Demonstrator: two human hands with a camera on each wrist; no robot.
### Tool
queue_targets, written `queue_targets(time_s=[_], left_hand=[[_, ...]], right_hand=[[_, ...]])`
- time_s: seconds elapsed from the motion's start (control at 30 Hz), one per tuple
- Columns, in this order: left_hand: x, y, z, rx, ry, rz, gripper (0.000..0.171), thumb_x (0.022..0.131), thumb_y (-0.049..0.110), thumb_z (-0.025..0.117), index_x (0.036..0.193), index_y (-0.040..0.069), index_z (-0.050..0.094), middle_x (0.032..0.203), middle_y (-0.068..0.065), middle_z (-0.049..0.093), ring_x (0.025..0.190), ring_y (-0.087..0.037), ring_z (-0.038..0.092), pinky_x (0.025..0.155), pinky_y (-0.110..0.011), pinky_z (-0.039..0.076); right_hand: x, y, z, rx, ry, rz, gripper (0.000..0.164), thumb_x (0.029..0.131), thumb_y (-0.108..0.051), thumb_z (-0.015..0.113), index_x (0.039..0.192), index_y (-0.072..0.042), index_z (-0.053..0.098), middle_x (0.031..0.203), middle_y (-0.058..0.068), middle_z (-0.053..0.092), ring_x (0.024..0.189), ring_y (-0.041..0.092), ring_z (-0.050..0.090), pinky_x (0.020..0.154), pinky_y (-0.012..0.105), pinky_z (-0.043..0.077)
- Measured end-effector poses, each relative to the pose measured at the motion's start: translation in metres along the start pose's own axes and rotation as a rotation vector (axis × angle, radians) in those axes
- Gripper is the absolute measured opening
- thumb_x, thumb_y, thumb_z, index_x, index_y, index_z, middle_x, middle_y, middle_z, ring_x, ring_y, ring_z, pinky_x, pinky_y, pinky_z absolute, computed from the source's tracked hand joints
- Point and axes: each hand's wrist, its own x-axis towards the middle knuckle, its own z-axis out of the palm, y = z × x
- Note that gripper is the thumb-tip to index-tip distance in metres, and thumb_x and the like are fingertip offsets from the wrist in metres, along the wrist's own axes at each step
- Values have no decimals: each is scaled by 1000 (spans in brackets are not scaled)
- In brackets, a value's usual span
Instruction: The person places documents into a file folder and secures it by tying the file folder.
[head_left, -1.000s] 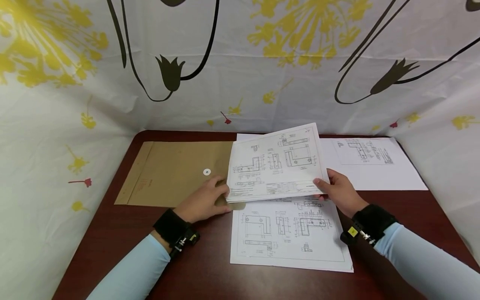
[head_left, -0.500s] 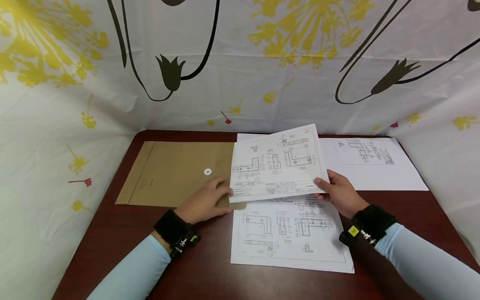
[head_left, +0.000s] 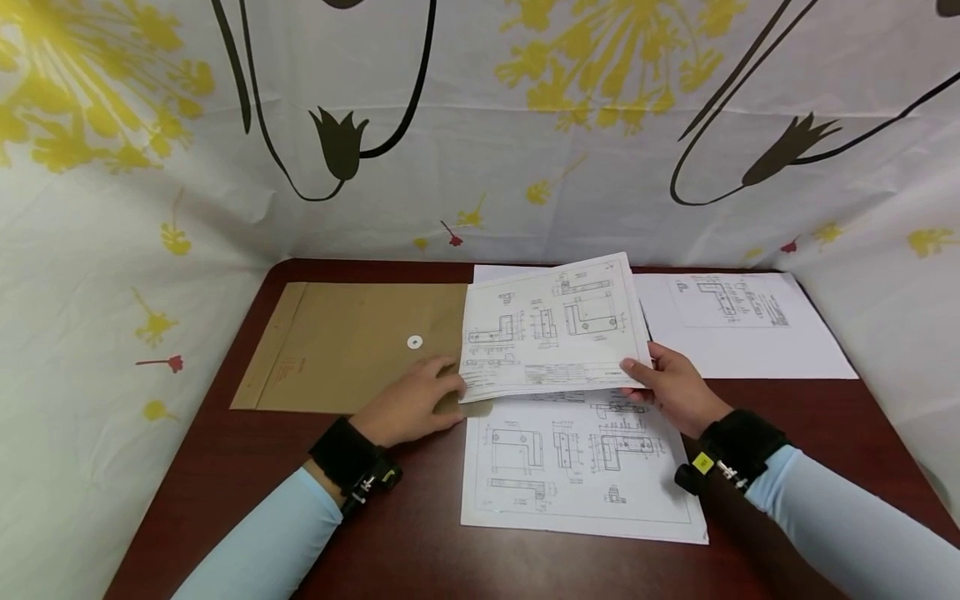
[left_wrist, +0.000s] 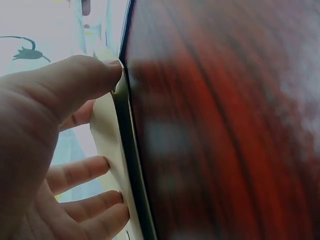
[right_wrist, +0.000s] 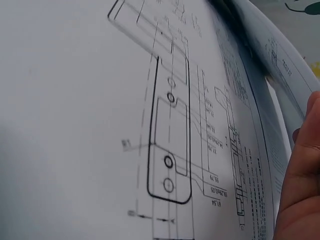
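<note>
In the head view my right hand [head_left: 678,390] pinches the lower right corner of a stack of drawing sheets [head_left: 555,333], thumb on top. The stack is tilted, and its left edge meets the open right end of a brown paper envelope [head_left: 360,346]. At that end my left hand [head_left: 408,404] holds the envelope's edge. From the left wrist the thumb [left_wrist: 90,80] lies on the edge of the envelope [left_wrist: 107,125], whose mouth gapes, with the other fingers behind. More drawing sheets [head_left: 577,492] lie below the raised stack, seen close in the right wrist view.
A large white sheet [head_left: 750,346] with a printed drawing lies at the back right, partly covered by the raised stack. Dark reddish wood table [head_left: 390,533] runs around the papers. A patterned cloth [head_left: 600,217] hangs behind the table's far edge.
My right hand has shifted slightly left, bringing the stack with it, and the stack's far right corner has dipped a little. The left hand stays nearly in place at the envelope.
</note>
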Motion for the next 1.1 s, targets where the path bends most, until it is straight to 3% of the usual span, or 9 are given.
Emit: queue_targets(time_s=[0.1, 0.37, 0.6, 0.87, 1.1], left_hand=[[1, 2, -3, -9, -6, -5, 25, 91, 39, 73, 112, 26, 66, 152, -13, 44, 138, -31, 43, 106, -41, 45], [2, 2, -3, -11, -3, 19, 27, 91, 38, 73, 113, 26, 66, 152, -11, 44, 137, -29, 45, 107, -40, 44], [2, 2, -3, -59, -19, 19, 25, 92, 37, 73, 111, 24, 63, 152, -11, 43, 126, -24, 55, 98, -35, 50], [2, 1, -1, -57, -25, 25, 28, 92, 36, 73, 114, 23, 63, 152, -13, 43, 131, -26, 52, 102, -36, 48], [0, 2, -3, -46, -50, 14, 35, 91, 34, 74, 122, 21, 65, 156, -13, 40, 140, -27, 44, 108, -38, 44]], right_hand=[[0, 0, -1, 16, -19, 14, 58, 102, -31, 58, 148, -4, 36, 116, 3, 69, 81, 13, 67, 71, 24, 56], [-1, 1, 4, -75, 31, -4, 54, 102, -27, 59, 145, -1, 40, 109, 4, 71, 76, 12, 68, 71, 26, 57], [-4, 3, 17, -53, -48, 16, 53, 102, -28, 59, 146, -5, 41, 119, 12, 70, 87, 20, 72, 75, 29, 60], [-2, 2, 27, -22, -116, 33, 54, 103, -31, 57, 149, -9, 39, 130, 17, 63, 99, 25, 71, 83, 33, 59], [-5, 2, 19, -71, -34, 86, 56, 106, -43, 47, 145, -3, 39, 123, 19, 59, 84, 23, 60, 68, 32, 53]])
